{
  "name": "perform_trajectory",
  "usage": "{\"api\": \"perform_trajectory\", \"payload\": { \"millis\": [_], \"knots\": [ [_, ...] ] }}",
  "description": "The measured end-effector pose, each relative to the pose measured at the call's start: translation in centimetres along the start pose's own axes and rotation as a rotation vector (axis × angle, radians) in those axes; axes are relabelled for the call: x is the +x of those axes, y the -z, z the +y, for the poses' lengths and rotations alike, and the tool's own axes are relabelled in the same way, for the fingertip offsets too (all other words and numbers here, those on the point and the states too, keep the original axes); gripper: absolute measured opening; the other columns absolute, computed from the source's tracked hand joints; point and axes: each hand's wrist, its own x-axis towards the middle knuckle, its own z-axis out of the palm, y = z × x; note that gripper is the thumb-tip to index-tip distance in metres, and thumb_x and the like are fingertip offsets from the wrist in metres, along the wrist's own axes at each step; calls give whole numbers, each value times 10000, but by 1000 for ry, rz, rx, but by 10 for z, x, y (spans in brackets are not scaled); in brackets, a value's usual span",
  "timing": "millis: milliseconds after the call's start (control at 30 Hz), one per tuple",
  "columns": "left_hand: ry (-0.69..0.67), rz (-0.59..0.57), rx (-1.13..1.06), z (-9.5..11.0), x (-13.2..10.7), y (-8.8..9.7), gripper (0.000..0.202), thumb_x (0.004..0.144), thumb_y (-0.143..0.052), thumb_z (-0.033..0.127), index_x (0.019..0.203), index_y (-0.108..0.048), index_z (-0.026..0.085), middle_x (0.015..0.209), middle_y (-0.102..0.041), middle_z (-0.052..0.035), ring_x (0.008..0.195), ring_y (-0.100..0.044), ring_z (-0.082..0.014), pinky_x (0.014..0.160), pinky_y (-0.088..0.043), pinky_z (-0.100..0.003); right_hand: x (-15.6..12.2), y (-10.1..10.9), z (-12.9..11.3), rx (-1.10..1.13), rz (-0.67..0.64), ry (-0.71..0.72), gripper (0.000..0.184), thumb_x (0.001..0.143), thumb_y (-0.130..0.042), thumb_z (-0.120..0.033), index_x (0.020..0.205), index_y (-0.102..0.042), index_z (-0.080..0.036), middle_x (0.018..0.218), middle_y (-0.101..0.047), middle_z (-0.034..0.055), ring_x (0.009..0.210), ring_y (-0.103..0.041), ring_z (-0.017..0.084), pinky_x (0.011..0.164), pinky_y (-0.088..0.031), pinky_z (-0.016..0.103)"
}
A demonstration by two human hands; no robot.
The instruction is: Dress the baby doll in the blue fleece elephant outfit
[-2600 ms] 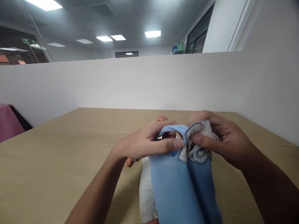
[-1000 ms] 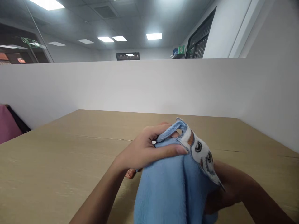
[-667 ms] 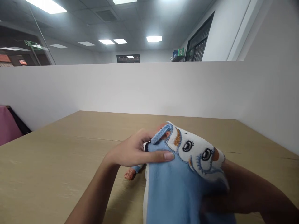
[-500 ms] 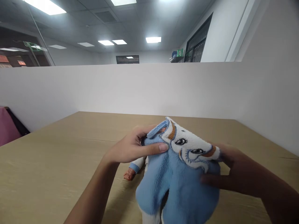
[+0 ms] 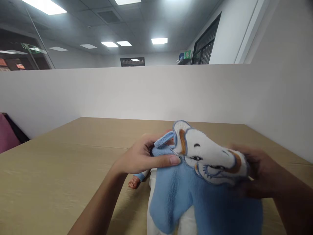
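Observation:
A plush blue doll garment [image 5: 176, 186] with an embroidered white elephant face [image 5: 207, 148] hangs tilted in front of me. My left hand [image 5: 149, 155] pinches its upper left part, thumb on the front beside a loose blue strap [image 5: 164, 139] and fingers behind. My right hand [image 5: 259, 169], smeared by motion, grips the right side at the elephant's far ear. Underneath lies a doll, mostly hidden; its small hand [image 5: 133, 182] and blue cuff show at the left, and white cloth [image 5: 188, 222] shows between the garment's lower parts.
All this is over a broad tan tabletop [image 5: 73, 169]. A low white partition [image 5: 156, 93] rises behind the table, with a wall at the right. Something pink with a black edge [image 5: 9, 133] stands beyond the table's left side.
My right hand has moved right, drawing the garment wider. The elephant face has shifted and stretched right, and more white cloth shows below. My left hand has barely moved.

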Motion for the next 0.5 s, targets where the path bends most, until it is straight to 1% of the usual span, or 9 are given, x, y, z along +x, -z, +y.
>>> {"api": "perform_trajectory", "payload": {
  "millis": [67,167,200,267,300,367,433,467,500],
  "knots": [
    [-18,33,40,-3,1,-7,190,877,-833,329,921,-725,179,826,-615,4,744,-556,-123,697,-464,-228,10,-14,-7,-52,-130,-74,721,647,-969,-293,1324,-723,-302,1152,-776,61,1037,-743,304,872,-629,341],
    [-39,24,112,-2,4,-19,207,865,-846,319,859,-698,174,854,-629,-5,788,-581,-130,738,-480,-233,25,-40,-14,-109,-351,-126,805,674,-965,-341,1422,-672,-300,1306,-730,71,1183,-675,331,1056,-576,430],
    [-51,9,134,1,5,-22,205,872,-840,326,861,-700,176,859,-635,-7,794,-582,-130,741,-480,-232,28,-47,-15,-151,-391,-121,827,673,-967,-337,1439,-658,-298,1369,-699,78,1240,-645,340,1113,-540,451],
    [-45,-18,188,8,5,-25,195,901,-812,353,905,-712,186,859,-641,-5,799,-584,-131,744,-480,-234,31,-56,-15,-210,-399,-88,868,654,-974,-314,1453,-638,-286,1476,-626,94,1332,-590,358,1177,-487,464],
    [-16,-23,217,12,5,-24,196,916,-794,370,937,-712,193,850,-636,-1,804,-587,-135,743,-482,-235,31,-58,-15,-212,-380,-58,853,643,-977,-308,1430,-649,-273,1487,-614,101,1338,-587,363,1165,-498,453],
    [101,-47,264,19,3,-19,219,928,-773,404,994,-699,208,832,-625,9,820,-601,-149,729,-487,-237,30,-57,-15,-152,-329,13,667,674,-954,-306,1295,-718,-241,1377,-679,97,1232,-656,335,1063,-570,400],
    [249,-144,268,21,1,-9,261,903,-792,434,994,-687,213,811,-619,16,801,-607,-154,668,-473,-226,26,-53,-18,-52,-298,56,407,784,-879,-316,1159,-757,-216,1171,-751,76,1044,-715,277,914,-619,338],
    [299,-212,253,20,0,-4,281,880,-814,441,971,-683,210,803,-618,18,781,-602,-150,638,-459,-220,24,-50,-19,-4,-287,48,339,846,-830,-327,1156,-757,-209,1110,-762,70,1000,-721,261,881,-623,327],
    [317,-276,231,18,-1,1,293,858,-836,437,944,-682,204,808,-620,16,772,-598,-146,627,-454,-216,22,-47,-19,39,-270,22,333,898,-786,-341,1200,-748,-206,1096,-766,72,1005,-722,260,887,-623,331]
  ]
}}
